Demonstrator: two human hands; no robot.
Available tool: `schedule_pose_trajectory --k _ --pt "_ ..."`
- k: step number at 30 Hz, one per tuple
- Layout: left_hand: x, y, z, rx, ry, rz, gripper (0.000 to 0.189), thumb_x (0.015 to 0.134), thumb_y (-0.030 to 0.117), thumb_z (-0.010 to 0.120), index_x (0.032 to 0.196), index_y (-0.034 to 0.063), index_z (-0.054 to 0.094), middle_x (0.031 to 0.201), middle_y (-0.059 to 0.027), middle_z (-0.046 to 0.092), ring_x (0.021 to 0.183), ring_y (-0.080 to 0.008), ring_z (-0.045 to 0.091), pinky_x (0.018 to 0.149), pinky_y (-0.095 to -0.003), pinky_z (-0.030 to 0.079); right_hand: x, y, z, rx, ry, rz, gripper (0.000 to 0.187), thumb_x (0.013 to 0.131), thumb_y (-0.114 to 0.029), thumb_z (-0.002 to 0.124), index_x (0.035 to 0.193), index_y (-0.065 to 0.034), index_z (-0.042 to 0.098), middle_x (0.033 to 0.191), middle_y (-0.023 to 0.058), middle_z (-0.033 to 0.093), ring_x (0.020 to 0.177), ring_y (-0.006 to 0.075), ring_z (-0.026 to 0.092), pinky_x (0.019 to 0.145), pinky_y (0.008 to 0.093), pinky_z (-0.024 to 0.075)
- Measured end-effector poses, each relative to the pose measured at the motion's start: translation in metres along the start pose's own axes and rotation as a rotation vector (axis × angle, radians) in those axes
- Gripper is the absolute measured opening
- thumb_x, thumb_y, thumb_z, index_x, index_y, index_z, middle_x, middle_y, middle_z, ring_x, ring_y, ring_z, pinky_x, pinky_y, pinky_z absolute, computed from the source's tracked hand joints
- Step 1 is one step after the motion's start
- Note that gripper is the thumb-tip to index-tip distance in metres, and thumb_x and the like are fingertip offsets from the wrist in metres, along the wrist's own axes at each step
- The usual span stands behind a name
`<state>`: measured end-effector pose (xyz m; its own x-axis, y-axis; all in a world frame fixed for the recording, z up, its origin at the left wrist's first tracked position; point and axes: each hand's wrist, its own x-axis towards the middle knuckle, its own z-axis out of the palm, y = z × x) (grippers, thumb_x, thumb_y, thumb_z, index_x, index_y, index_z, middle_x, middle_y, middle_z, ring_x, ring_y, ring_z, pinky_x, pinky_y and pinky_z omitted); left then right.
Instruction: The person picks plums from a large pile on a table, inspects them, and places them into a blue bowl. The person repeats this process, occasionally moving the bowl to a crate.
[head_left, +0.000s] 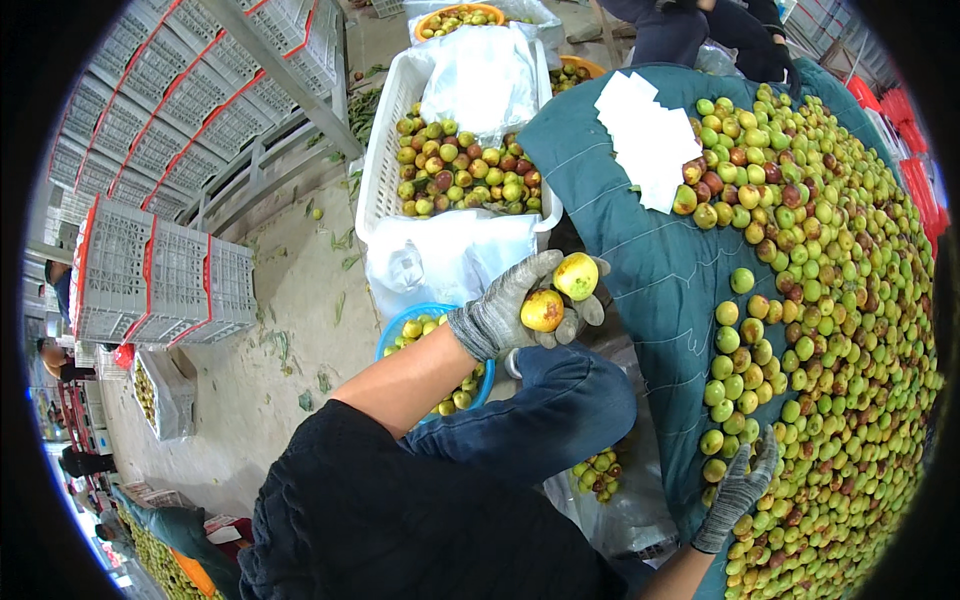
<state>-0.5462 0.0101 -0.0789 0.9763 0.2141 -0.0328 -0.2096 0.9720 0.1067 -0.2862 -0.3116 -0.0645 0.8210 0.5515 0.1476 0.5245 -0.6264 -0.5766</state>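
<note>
My left hand (525, 304), in a grey knit glove, is palm up and holds two jujube fruits (575, 276), one greenish yellow and one yellow with brown patches. It is above the gap between the white crate and the green quilted cloth (637, 300). My right hand (739, 487), gloved alike, rests at the near edge of a large heap of jujubes (840, 337) with its fingers spread. Whether its palm touches a fruit is hidden. A few loose rows of jujubes (739, 375) lie on the cloth just beyond it.
A white plastic crate (371, 172) of jujubes, lined with plastic, stands ahead. A blue basket (487, 382) of fruit sits beside my leg. White papers (652, 142) lie on the cloth. Grey crates (172, 277) are stacked at left. A co-worker (675, 34) sits beyond the heap.
</note>
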Motion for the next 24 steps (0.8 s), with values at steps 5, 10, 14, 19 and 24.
schedule_pose_trajectory --k 5,10,14,19,24 --pt "-0.007 0.001 0.001 0.028 -0.036 0.001 0.055 0.089 0.047 0.052 0.129 0.0106 0.04 0.099 -0.0257 0.059 0.069 -0.0282 0.066 0.045 -0.0262 0.052 -0.005 -0.014 0.0 0.027 -0.012 -0.055 0.041 0.087 -0.006 0.054 0.127 0.0003 0.047 0.125 0.0148 0.052 0.115 0.0253 0.051 0.098 0.0354 0.0411" --pt "-0.01 -0.002 0.01 0.156 -0.014 0.034 0.051 0.091 0.047 0.049 0.127 0.0108 0.043 0.099 -0.0251 0.06 0.066 -0.0258 0.066 0.045 -0.0262 0.052 -0.011 -0.032 0.003 0.029 0.015 -0.084 0.035 0.089 -0.009 0.053 0.122 0.0011 0.052 0.121 0.0145 0.055 0.11 0.0251 0.054 0.096 0.0349 0.042" --pt "-0.01 -0.012 0.019 0.169 0.065 0.042 0.055 0.09 0.05 0.048 0.126 0.0074 0.043 0.091 -0.0266 0.062 0.057 -0.0246 0.065 0.04 -0.0245 0.049 -0.015 -0.07 0.013 0.349 -0.067 -0.126 0.036 0.09 -0.013 0.054 0.122 0.0015 0.052 0.117 0.0149 0.056 0.105 0.0244 0.057 0.091 0.0342 0.0466" --pt "-0.011 -0.026 0.032 0.328 0.059 -0.014 0.049 0.093 0.052 0.04 0.12 0.0112 0.048 0.093 -0.0243 0.063 0.06 -0.0229 0.065 0.044 -0.0261 0.052 -0.011 -0.146 0.038 0.47 -0.303 -0.363 0.045 0.089 -0.03 0.056 0.12 0.0027 0.052 0.117 0.0154 0.057 0.105 0.0265 0.057 0.091 0.0356 0.046" --pt "-0.02 -0.04 0.047 0.435 0.18 -0.026 0.06 0.09 0.059 0.038 0.12 0.0084 0.049 0.084 -0.0216 0.063 0.053 -0.0229 0.061 0.042 -0.0279 0.049 -0.006 -0.2 0.061 0.48 -0.359 -0.586 0.053 0.083 -0.029 0.06 0.124 0.0034 0.05 0.121 0.0201 0.053 0.112 0.0304 0.053 0.096 0.0363 0.0407"
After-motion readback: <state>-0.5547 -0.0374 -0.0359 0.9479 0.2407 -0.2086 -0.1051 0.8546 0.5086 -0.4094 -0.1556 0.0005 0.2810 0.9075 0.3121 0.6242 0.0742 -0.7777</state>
